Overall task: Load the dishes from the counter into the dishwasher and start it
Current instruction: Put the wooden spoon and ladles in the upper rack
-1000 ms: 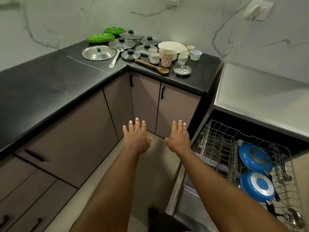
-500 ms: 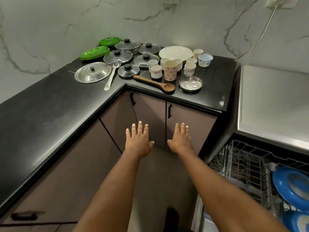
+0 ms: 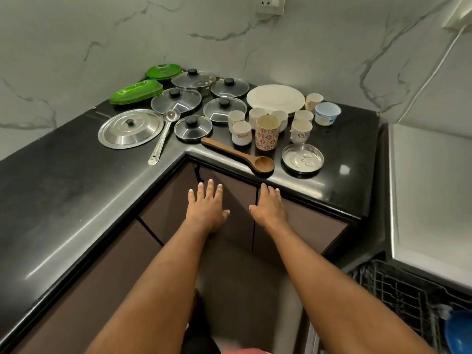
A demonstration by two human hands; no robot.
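Head view gives us the steel lid [image 3: 130, 128] up at left, our left hand [image 3: 205, 208] and right hand [image 3: 268, 205] flat, fingers spread and holding nothing, just below the counter [image 3: 63, 187] edge where the wooden spoon [image 3: 237, 155] and steel plate [image 3: 302, 158] lie, and the dishwasher rack [image 3: 398, 292] low at right.

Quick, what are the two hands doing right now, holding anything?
Left hand: open, fingers straight, holding nothing.
Right hand: open, fingers straight, holding nothing.

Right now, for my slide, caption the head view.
Open left hand and right hand held out toward a black counter of lids, cups and a wooden ladle; dishwasher rack at right.
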